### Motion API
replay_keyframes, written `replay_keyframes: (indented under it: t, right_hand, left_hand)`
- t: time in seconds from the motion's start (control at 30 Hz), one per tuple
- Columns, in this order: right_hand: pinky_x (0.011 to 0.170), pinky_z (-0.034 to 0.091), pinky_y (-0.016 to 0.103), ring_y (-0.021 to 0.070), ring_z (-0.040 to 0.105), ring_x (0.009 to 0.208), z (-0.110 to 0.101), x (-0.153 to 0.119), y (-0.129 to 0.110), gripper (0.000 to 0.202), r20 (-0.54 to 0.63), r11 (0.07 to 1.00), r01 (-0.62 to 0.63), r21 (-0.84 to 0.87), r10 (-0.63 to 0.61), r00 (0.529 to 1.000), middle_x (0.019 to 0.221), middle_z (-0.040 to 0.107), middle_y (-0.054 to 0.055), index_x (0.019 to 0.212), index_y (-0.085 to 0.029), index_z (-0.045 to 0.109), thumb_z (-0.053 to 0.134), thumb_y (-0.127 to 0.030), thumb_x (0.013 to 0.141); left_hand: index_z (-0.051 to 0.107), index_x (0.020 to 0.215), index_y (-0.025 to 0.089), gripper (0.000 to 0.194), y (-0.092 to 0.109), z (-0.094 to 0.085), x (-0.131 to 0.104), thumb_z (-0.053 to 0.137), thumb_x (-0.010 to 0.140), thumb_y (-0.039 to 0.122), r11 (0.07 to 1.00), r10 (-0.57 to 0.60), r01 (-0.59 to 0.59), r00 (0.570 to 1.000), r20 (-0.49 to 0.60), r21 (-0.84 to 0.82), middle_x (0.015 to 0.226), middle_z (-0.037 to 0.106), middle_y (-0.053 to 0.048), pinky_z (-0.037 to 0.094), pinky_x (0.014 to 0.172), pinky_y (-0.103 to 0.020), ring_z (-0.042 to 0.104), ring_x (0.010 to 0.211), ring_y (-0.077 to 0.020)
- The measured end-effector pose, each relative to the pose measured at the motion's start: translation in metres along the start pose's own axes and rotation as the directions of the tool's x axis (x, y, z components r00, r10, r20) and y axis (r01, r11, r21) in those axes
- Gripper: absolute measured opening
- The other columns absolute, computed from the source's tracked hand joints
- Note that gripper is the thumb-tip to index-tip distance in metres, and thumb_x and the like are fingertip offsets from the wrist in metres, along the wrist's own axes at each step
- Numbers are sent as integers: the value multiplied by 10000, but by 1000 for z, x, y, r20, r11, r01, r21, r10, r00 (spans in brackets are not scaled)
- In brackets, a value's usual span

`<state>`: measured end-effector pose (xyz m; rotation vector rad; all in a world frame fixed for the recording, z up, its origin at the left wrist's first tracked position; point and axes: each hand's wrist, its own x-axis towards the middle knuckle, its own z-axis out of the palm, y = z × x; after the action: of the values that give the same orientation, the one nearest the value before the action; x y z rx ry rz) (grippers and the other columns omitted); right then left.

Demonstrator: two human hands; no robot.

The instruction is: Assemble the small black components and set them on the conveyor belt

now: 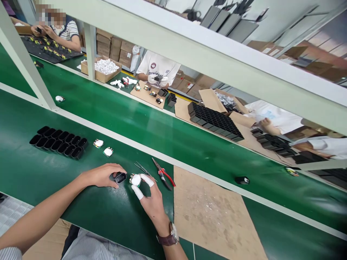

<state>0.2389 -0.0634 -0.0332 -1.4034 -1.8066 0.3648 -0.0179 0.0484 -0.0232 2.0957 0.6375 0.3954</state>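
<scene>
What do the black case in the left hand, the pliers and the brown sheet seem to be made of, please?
Black case: probably plastic; thin, smooth, faintly shiny walls. Pliers: grey metal head, likely steel; glossy red grips, perhaps plastic. Brown sheet: matt, stained, possibly cardboard or fibreboard.

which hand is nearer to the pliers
Right. The right hand, pinching a white-topped part, is close beside the pliers, on their left in the picture. The left hand, holding a small black case, is farther off, left of that part.
</scene>
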Motion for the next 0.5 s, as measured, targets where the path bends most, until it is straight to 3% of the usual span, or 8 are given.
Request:
replay_keyframes:
  t: [0.07, 0.2, 0.5]
  right_hand:
    - [956, 599, 446, 256, 670, 1127, 2, 1, -6, 459, 33, 999, 36, 8, -36, 999, 1228, 659, 105, 1407, -268, 495, 671, -310, 986]
    - [938, 604, 448, 262, 654, 1144, 2, 2, -13, 518, 85, 992, 115, -56, -110, 990, 1241, 647, 116, 1474, -275, 430, 641, -266, 1001]
    - [914, 617, 468, 286, 660, 1121, 1, 4, -20, 629, 121, 981, 136, -136, -120, 985, 1254, 642, 130, 1579, -284, 299, 594, -265, 1024]
  left_hand:
    - [660, 1234, 240, 440, 2, 6, 4, 825, 827, 275, 1000, 17, -16, 999, -45, 23, 1169, 687, -65, 549, 862, -334, 674, 1016, -244]
    - [626, 1241, 232, 385, 3, 19, 8, 776, 894, 305, 990, 109, -93, 982, -153, 110, 1218, 665, -87, 526, 989, -392, 606, 1158, -269]
    - [568, 1354, 234, 420, 0, 26, 8, 701, 969, 335, 967, 188, -150, 964, -186, 204, 1240, 639, -112, 540, 982, -401, 597, 1156, -269]
